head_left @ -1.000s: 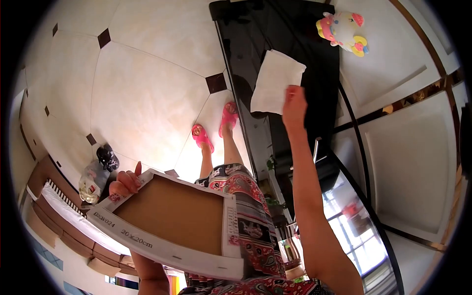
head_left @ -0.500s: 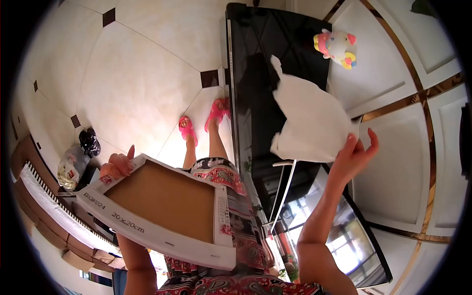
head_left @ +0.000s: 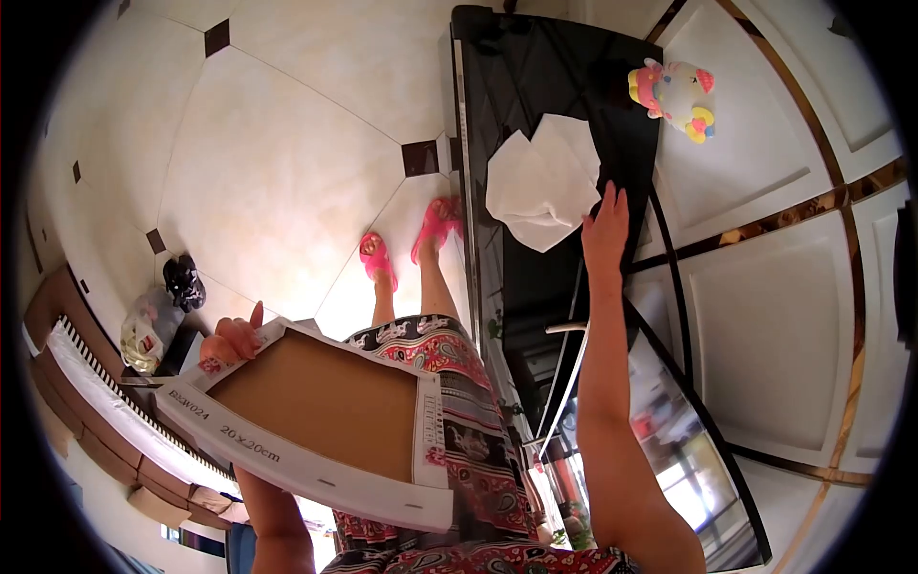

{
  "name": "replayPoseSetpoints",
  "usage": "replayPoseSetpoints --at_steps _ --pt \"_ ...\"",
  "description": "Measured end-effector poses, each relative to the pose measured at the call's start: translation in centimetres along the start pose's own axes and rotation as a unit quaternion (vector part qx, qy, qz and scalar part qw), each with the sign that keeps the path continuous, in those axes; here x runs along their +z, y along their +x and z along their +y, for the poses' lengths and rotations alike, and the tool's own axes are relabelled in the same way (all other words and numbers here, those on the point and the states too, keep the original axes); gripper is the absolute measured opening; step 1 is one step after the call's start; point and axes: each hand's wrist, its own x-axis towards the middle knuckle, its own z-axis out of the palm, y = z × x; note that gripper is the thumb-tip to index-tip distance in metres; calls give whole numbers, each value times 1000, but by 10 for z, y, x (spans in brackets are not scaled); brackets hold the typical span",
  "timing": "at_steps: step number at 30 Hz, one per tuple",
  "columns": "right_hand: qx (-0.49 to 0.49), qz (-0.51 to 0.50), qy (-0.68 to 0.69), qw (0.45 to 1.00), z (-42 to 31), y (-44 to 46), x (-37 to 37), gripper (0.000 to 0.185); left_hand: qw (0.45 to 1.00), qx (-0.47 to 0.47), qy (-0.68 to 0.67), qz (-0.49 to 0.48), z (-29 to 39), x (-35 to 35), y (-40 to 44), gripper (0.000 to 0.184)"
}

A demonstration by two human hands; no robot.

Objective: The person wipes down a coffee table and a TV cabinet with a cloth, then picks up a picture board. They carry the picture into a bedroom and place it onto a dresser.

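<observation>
My left hand (head_left: 229,345) is closed round the upper left corner of a square canvas frame (head_left: 215,424), its thumb sticking up. The frame is tilted with its back towards me, showing a brown panel (head_left: 320,397) inside a white border printed "20×20cm". On the glossy black furniture top (head_left: 535,77) lies a crumpled white sheet (head_left: 540,182), tissue or thin cloth. Beside the sheet's right edge is my right hand (head_left: 605,230), fingers stretched out; its thumb is at or very near the edge.
A toy cat figurine (head_left: 677,99) stands at the far right of the black top, near white wall panels (head_left: 779,325). A raised glossy panel (head_left: 684,450) and a thin metal rod (head_left: 564,383) are near my right arm. Bags (head_left: 145,330) sit on the floor at left.
My right hand has moved left and away from me, bringing the white sheet down onto the black top, and its fingers have straightened. The left hand keeps the canvas frame nearly still.
</observation>
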Motion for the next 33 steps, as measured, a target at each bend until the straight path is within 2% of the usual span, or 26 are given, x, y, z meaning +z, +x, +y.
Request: replayPoseSetpoints --at_steps 1,2,4,6,8,11,14,16,18,20,22,24,26,31,32,33 --pt "24 79 66 994 3 0 12 65 999 -12 6 38 -1 4 1 33" --pt "15 107 138 984 -5 2 22 67 997 -25 13 76 -2 7 1 32" --pt "44 121 214 968 -39 0 69 72 997 -29 10 64 -4 6 6 32" --pt "147 -65 27 987 -123 7 65 76 999 -12 -14 50 -10 0 12 32" --pt "20 106 35 994 -143 30 96 76 996 -21 -85 15 -12 -26 6 30" --pt "-75 164 38 983 -150 104 87 72 997 -28 -70 6 -16 -28 20 30" --pt "-103 149 41 983 -117 95 83 71 997 -36 -62 0 -18 -22 33 29" --pt "45 88 -16 995 -74 46 93 73 997 -39 -62 -10 -18 -22 40 29" --pt "137 113 -64 982 -8 27 108 72 997 -42 -64 -17 -20 -20 46 28" --pt "244 139 5 960 42 28 103 70 997 -45 -63 -24 -23 -18 53 28" --pt "382 116 63 914 63 28 96 68 996 -50 -63 -32 -28 -16 55 27" --pt "411 130 77 899 64 27 101 70 996 -52 -65 -37 -30 -15 59 27" --pt "585 111 85 799 66 24 101 73 996 -52 -62 -38 -29 -16 61 27" --pt "717 95 116 681 80 -17 117 82 995 -57 -67 -44 -29 -14 67 26" --pt "715 118 105 681 85 -25 127 81 996 -58 -60 -45 -27 -13 68 26" --pt "686 109 64 717 86 -29 130 80 996 -58 -59 -44 -27 -12 69 25"
